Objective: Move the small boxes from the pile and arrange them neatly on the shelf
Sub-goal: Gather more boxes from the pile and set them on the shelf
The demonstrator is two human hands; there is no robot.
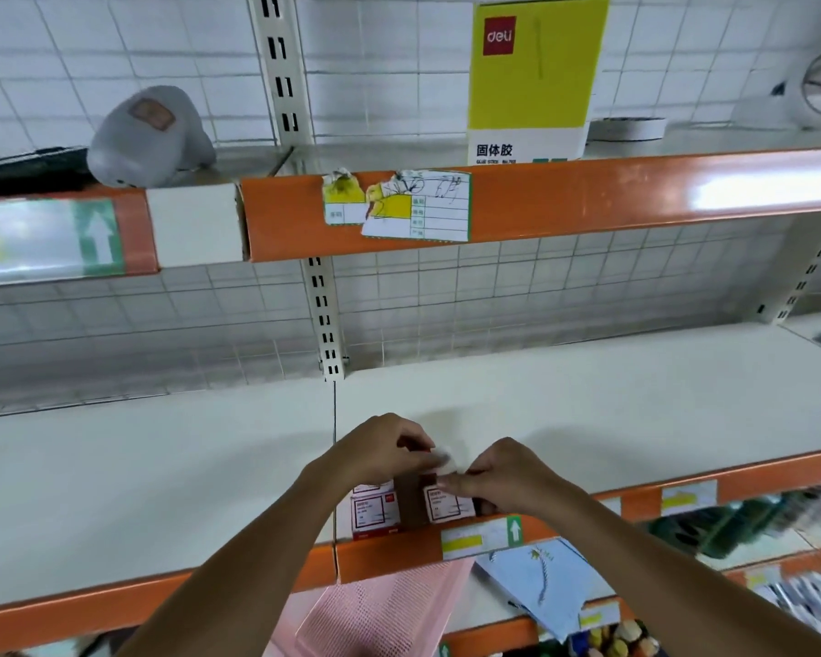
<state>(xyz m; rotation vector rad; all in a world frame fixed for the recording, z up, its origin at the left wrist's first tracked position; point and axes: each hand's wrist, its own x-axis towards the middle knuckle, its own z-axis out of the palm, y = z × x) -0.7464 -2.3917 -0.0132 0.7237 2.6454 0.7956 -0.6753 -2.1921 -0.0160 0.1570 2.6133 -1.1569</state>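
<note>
Small white boxes with red trim stand at the front edge of the cream shelf (588, 400). One box (374, 514) sits under my left hand (380, 450), whose fingers curl over the top of the boxes. A second box (449, 504) stands to the right, and my right hand (508, 476) pinches its top edge. A dark brown gap or box side (412, 505) shows between the two. The hands hide the boxes' tops. No pile is in view.
An orange rail (389, 554) with price tags edges the shelf. The upper shelf holds a yellow glue-stick carton (536, 73), a grey scanner (150, 135) and a tape roll (626, 129). Below are a pink mesh bag (380, 614) and a blue booklet (546, 580).
</note>
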